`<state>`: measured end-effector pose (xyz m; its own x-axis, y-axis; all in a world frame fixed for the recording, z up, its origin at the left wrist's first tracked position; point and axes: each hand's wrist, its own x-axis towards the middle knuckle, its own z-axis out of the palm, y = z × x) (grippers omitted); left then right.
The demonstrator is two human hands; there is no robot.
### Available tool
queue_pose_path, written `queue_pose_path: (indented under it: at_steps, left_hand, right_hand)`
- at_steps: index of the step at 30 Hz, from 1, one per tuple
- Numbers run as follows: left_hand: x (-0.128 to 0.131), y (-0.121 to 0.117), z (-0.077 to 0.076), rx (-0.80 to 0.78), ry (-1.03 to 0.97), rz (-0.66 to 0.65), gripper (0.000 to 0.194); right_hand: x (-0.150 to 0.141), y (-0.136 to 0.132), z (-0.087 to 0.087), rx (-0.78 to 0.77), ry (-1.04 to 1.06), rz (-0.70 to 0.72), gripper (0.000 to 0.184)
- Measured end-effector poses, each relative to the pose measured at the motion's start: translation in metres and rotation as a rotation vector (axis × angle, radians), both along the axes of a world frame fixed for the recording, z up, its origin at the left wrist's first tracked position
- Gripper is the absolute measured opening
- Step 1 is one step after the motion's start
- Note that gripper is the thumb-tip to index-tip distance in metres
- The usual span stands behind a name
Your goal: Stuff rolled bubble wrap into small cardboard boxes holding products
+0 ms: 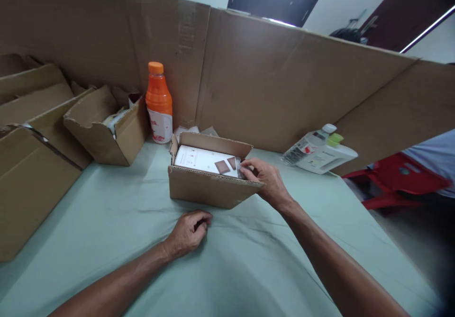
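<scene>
A small open cardboard box (199, 186) stands on the pale green cloth (106, 212) in the middle. A white packet (199, 159) with brown squares printed on it lies inside. My right hand (266, 179) reaches over the box's right corner, its fingers pinched on the packet's right edge. My left hand (188, 231) rests on the cloth just in front of the box, fingers curled into a loose fist with nothing visible in it.
An orange drink bottle (159, 101) stands behind the box. Open cardboard cartons (103, 132) and larger ones (28, 175) sit at the left. White plastic bottles (320, 153) lie at the right. A cardboard wall (266, 80) encloses the back. A red chair (394, 179) is at the right.
</scene>
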<state>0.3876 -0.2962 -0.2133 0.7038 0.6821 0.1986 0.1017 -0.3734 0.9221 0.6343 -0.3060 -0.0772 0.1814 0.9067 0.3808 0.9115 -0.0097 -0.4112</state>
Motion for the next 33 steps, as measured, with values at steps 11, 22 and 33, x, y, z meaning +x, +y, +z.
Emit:
queue_pose_path:
  at_steps: [11,22,33]
  left_hand:
    - [0.000,-0.001,0.002,0.013,0.008,-0.003,0.028]
    - [0.000,0.000,0.007,0.031,0.028,0.010,0.031]
    - [-0.003,-0.003,0.005,0.093,-0.050,0.094,0.026]
  right_hand:
    - [-0.001,-0.012,-0.011,0.152,0.268,0.021,0.019]
    - [0.006,-0.025,-0.030,0.224,0.434,-0.058,0.017]
    - [-0.005,-0.038,-0.086,0.394,0.766,-0.298,0.053]
